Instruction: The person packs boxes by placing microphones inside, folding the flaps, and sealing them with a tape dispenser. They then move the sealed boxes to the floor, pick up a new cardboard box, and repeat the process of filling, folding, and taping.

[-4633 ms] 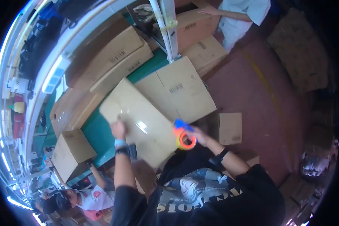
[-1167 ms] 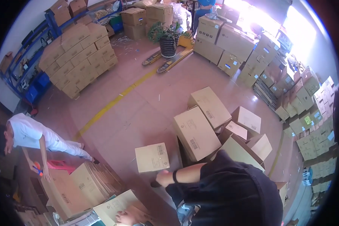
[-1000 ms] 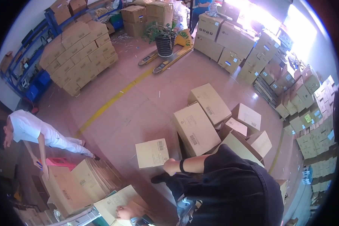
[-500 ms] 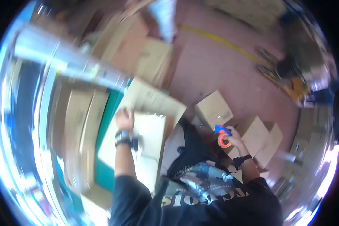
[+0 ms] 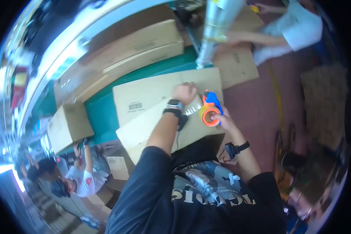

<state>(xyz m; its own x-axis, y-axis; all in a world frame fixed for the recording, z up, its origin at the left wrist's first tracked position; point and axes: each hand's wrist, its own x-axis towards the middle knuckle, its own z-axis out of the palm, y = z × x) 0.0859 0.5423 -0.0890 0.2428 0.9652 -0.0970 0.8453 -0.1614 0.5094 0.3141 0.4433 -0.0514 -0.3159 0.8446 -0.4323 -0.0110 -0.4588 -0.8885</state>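
A flat, wide cardboard box (image 5: 156,87) lies in front of me, a strip of shiny clear tape (image 5: 192,109) on its lighter flap. My left hand (image 5: 184,93) rests on the cardboard beside the tape. Its fingers are curled down, and whatever is under them is hidden. In my right hand (image 5: 227,120) is an orange and blue tape dispenser (image 5: 211,116), gripped at the blue handle. The dispenser's roll is over the right part of the box, close to my left hand.
Long cartons (image 5: 144,45) stand on the green tabletop (image 5: 105,113) beyond. At the left, a co-worker (image 5: 80,181) reaches to a carton (image 5: 68,126). Another person in a light shirt (image 5: 302,27) bends over cardboard (image 5: 236,66) at the upper right. Metal posts (image 5: 214,35) rise by the table.
My view has turned, bringing the co-worker at the left into sight. The tape dispenser has come from beside the box to over its right part. My left hand stays on the cardboard.
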